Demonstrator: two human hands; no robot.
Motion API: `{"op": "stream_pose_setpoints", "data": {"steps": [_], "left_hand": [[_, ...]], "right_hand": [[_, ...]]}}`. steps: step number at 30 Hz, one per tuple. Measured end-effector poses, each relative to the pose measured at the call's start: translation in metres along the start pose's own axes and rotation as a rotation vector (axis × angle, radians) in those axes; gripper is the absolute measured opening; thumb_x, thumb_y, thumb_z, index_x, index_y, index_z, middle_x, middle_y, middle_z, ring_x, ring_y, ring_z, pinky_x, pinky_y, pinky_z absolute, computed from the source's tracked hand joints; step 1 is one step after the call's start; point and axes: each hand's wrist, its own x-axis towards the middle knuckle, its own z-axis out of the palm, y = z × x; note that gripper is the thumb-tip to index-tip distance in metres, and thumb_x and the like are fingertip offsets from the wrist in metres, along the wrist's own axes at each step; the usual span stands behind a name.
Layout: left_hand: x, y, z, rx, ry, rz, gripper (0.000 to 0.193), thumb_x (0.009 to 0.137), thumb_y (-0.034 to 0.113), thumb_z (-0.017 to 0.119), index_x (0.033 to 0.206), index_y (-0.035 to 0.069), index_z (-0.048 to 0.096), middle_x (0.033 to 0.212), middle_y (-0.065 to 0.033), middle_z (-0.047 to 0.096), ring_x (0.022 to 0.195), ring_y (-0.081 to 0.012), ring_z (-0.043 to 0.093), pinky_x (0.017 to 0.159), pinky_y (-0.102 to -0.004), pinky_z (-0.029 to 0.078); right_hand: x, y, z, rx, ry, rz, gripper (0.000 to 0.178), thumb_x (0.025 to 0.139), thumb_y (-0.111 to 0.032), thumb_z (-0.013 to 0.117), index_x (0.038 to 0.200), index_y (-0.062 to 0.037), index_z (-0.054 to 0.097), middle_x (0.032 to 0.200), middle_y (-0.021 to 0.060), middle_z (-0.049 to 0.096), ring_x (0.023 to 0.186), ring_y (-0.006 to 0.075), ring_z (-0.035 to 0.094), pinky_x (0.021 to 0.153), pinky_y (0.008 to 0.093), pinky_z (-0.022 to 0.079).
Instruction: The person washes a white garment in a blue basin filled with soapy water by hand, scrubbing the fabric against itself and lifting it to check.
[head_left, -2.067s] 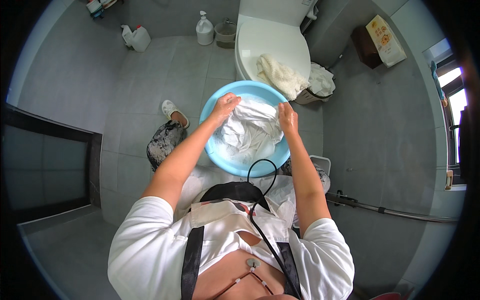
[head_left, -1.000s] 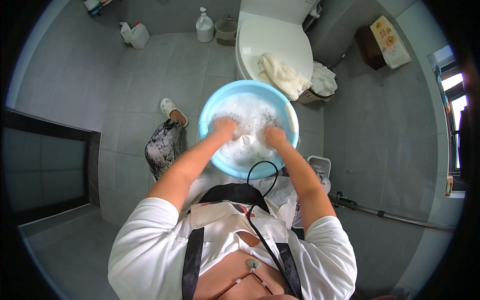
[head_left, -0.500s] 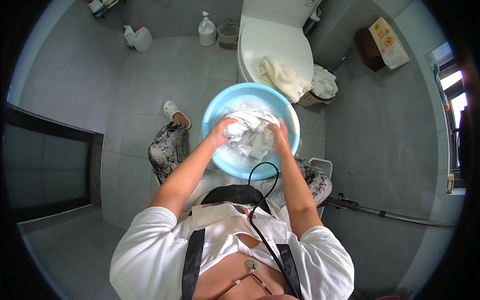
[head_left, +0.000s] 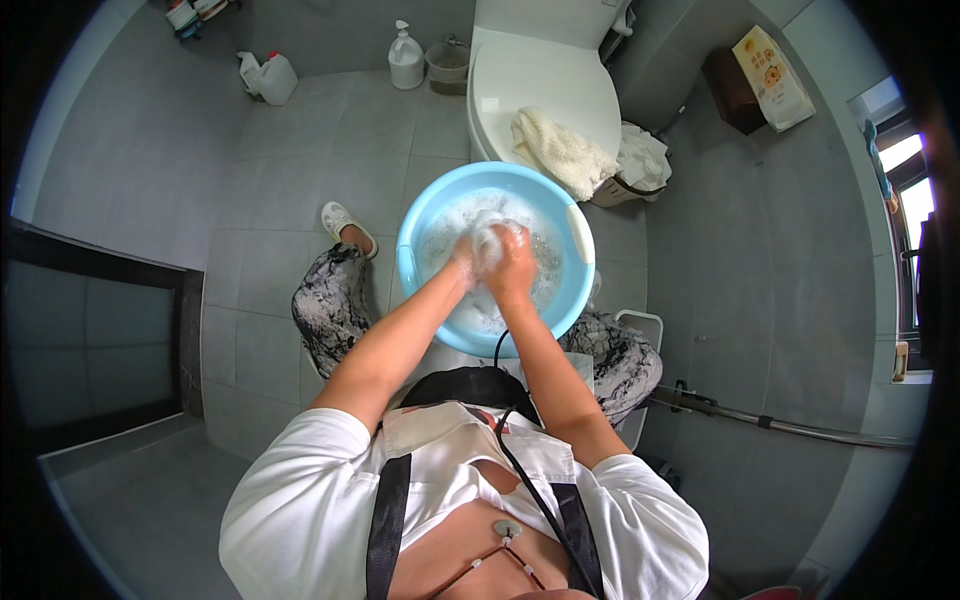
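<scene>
A light blue basin (head_left: 412,215) of foamy water stands in front of me. Over its middle, my left hand (head_left: 466,260) and my right hand (head_left: 514,264) are pressed close together. Both are closed around a white cloth (head_left: 487,243), bunched small and covered with suds. Much of the cloth is hidden by my fingers and the foam, and some blur softens its outline. Suds cover the water around my hands.
A cream knitted cloth (head_left: 560,150) lies on the closed toilet lid (head_left: 540,85) beyond the basin. Right of it stands a filled waste bin (head_left: 640,165). A pump bottle (head_left: 406,60), a small bucket (head_left: 448,68) and a white jug (head_left: 272,80) line the far wall. A black cable (head_left: 500,345) hangs by the basin's near rim.
My hands have come together from opposite sides of the basin. The white cloth, spread loosely between them before, is now squeezed into a small bunch.
</scene>
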Motion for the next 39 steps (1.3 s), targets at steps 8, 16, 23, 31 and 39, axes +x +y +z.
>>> {"op": "stream_pose_setpoints", "data": {"steps": [8, 16, 23, 31, 39], "left_hand": [[0.004, -0.008, 0.001, -0.063, 0.073, -0.047, 0.035, 0.079, 0.036, 0.046, 0.095, 0.006, 0.054, 0.083, -0.0088, 0.058, 0.075, -0.0191, 0.055, 0.069, -0.0356, 0.045], [-0.009, 0.001, 0.020, 0.318, 0.242, 0.045, 0.043, 0.080, 0.044, 0.046, 0.095, 0.005, 0.054, 0.088, -0.0081, 0.056, 0.076, -0.0196, 0.053, 0.065, -0.0348, 0.043], [-0.025, 0.013, -0.003, 0.674, 0.137, 0.225, 0.050, 0.081, 0.043, 0.048, 0.108, 0.000, 0.051, 0.104, -0.0126, 0.054, 0.097, -0.0222, 0.049, 0.083, -0.0316, 0.038], [-0.051, 0.070, 0.010, 1.100, 0.085, 0.645, 0.036, 0.083, 0.036, 0.049, 0.086, 0.002, 0.057, 0.082, -0.0082, 0.057, 0.074, -0.0199, 0.051, 0.072, -0.0289, 0.039], [-0.088, 0.103, 0.063, 0.323, -0.296, 0.320, 0.036, 0.083, 0.038, 0.050, 0.090, 0.004, 0.057, 0.090, -0.0048, 0.058, 0.081, -0.0134, 0.053, 0.073, -0.0276, 0.042]], "right_hand": [[0.006, 0.035, 0.001, 0.076, -0.009, 0.162, 0.022, 0.076, -0.024, 0.054, 0.093, -0.0100, 0.056, 0.093, 0.0139, 0.054, 0.077, 0.0346, 0.054, 0.067, 0.0394, 0.043], [0.006, 0.013, -0.001, -0.032, -0.042, 0.211, 0.020, 0.081, -0.027, 0.048, 0.086, -0.0083, 0.051, 0.088, 0.0144, 0.054, 0.073, 0.0376, 0.053, 0.065, 0.0451, 0.042], [0.026, 0.048, -0.030, -0.043, -0.251, 0.180, 0.029, 0.087, -0.029, 0.038, 0.091, -0.0069, 0.056, 0.104, 0.0150, 0.052, 0.088, 0.0358, 0.052, 0.075, 0.0410, 0.041], [0.043, 0.062, -0.091, 0.328, -0.384, 0.305, 0.036, 0.087, -0.034, 0.045, 0.093, -0.0001, 0.057, 0.080, 0.0052, 0.057, 0.079, 0.0125, 0.049, 0.073, 0.0270, 0.039], [0.087, 0.037, -0.114, 0.817, -0.347, 0.401, 0.032, 0.085, -0.035, 0.047, 0.088, -0.0034, 0.055, 0.079, -0.0017, 0.052, 0.075, 0.0078, 0.045, 0.068, 0.0238, 0.038]]}}
